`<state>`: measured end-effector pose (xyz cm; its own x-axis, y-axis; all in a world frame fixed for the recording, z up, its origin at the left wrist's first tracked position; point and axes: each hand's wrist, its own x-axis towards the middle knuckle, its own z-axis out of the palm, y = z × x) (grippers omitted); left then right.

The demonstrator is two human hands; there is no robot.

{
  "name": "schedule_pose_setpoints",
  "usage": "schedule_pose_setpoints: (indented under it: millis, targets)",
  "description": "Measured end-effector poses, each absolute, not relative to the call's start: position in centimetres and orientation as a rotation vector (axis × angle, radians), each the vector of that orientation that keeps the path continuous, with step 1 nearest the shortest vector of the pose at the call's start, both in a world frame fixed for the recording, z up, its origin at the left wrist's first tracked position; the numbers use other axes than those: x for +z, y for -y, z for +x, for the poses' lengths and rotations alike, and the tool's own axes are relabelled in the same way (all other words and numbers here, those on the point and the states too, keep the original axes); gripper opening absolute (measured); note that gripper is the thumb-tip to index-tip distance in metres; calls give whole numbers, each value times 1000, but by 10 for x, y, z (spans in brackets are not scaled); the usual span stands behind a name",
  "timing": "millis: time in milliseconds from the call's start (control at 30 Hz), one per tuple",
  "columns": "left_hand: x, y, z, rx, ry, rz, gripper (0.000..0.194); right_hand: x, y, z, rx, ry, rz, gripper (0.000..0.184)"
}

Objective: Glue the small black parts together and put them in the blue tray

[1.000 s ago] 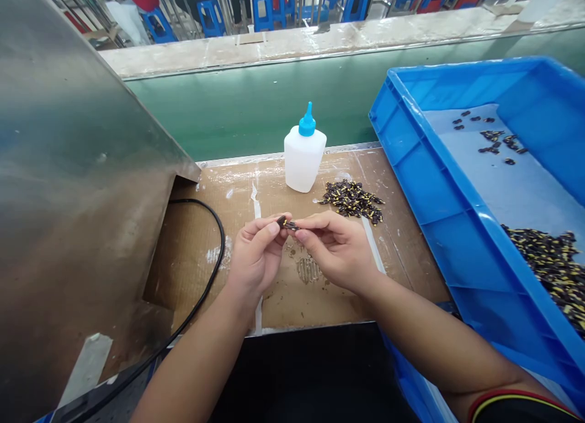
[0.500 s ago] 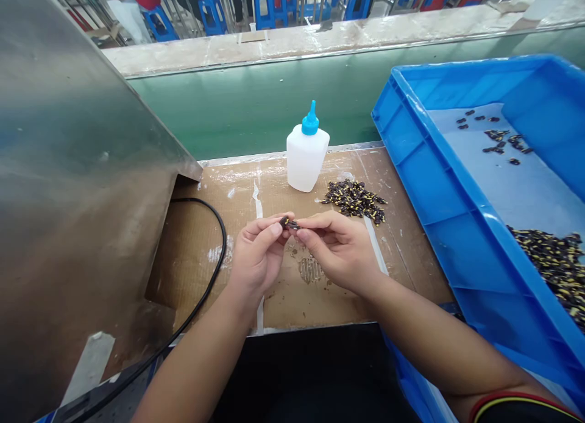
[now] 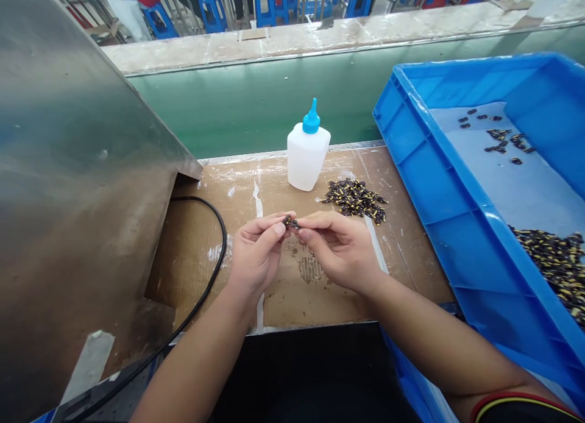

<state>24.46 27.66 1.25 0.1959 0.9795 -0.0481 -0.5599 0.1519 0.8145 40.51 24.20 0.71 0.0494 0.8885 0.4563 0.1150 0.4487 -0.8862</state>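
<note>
- A small dark-and-yellow piece [image 3: 291,223] is held in the air above the bench, between the fingertips of the left hand [image 3: 256,255] and the right hand [image 3: 340,252], which keeps it raised in view.
- The grip is narrow and closed on the piece from both sides; the exact finger contact is too small to tell.
- The wrists are brought inward over the cardboard-covered bench [image 3: 196,252], so that the fingertips meet.
- A loose pile of similar pieces [image 3: 355,200] is laid just beyond the right hand, within easy reach.
- A white squeeze bottle with a blue nozzle [image 3: 307,158] is stood upright beside that pile.
- More pieces are heaped in a blue plastic crate [image 3: 434,167] alongside the bench.
</note>
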Motion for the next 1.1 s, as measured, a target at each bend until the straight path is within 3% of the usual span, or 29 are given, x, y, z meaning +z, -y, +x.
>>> schedule_pose_setpoints:
  millis: [533, 933, 1100]
  targets:
    - [11, -276, 245, 1262, -740, 803, 13, 10, -243, 405, 593, 1490, -968, 15]
    - [-3, -269, 243, 1447, -824, 1166, 1, 16, -244, 407, 426, 1562, -988, 15]
    - [-3, -270, 244, 1466, -863, 1270, 11, 16, -249, 411, 315, 1617, -939, 21]
